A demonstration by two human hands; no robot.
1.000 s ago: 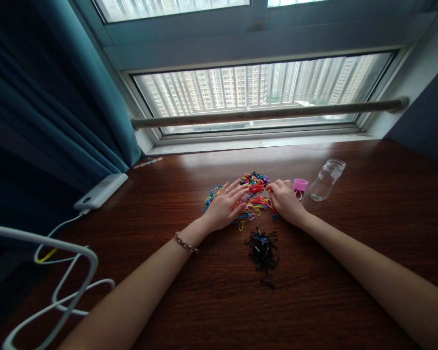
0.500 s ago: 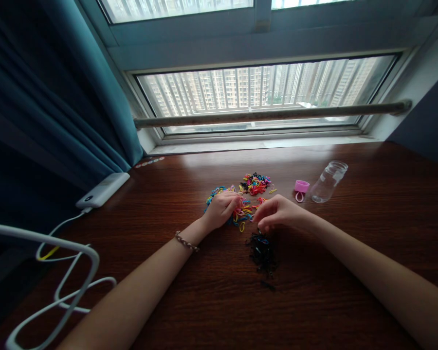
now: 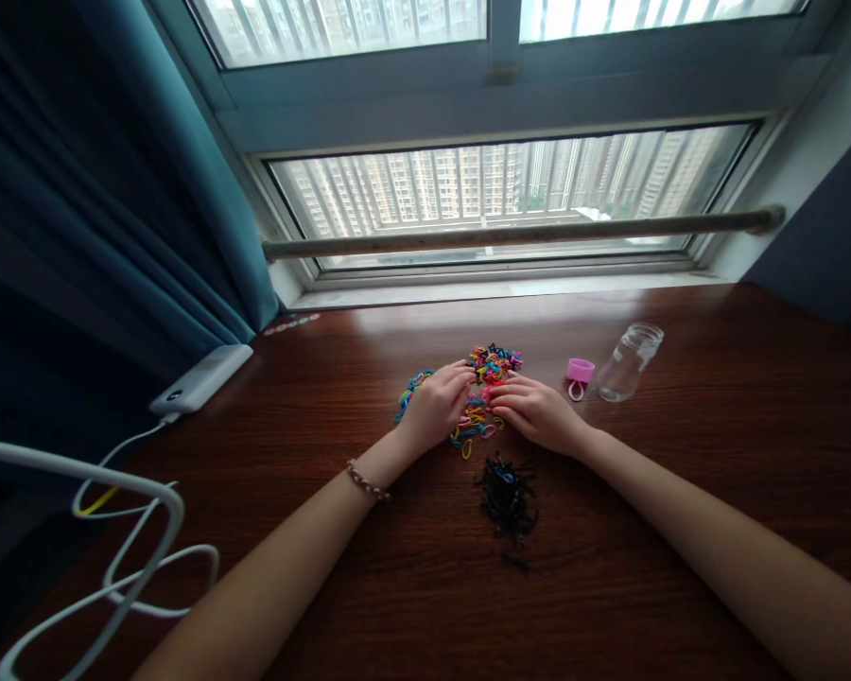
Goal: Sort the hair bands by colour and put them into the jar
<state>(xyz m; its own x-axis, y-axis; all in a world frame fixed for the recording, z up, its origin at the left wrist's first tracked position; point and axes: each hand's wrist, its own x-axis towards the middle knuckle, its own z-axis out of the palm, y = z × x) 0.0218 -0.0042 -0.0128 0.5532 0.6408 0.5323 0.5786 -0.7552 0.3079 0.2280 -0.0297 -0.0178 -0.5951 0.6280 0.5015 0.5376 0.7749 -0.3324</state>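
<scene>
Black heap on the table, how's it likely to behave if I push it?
The black heap may spread apart when pushed: it looks loosely tangled, with stray bits at its near end. Its pieces look thin, so they're probably light and bendy.

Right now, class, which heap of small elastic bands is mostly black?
The near heap, black with a little blue; the multicoloured bands lie farther off, beside the left hand and right hand.

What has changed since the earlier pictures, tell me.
Since half a second ago, the right hand has moved from the black pile forward to the coloured loops. Its grip is unclear. The left hand stays over them. The clear bottle and pink cap stay put.
</scene>
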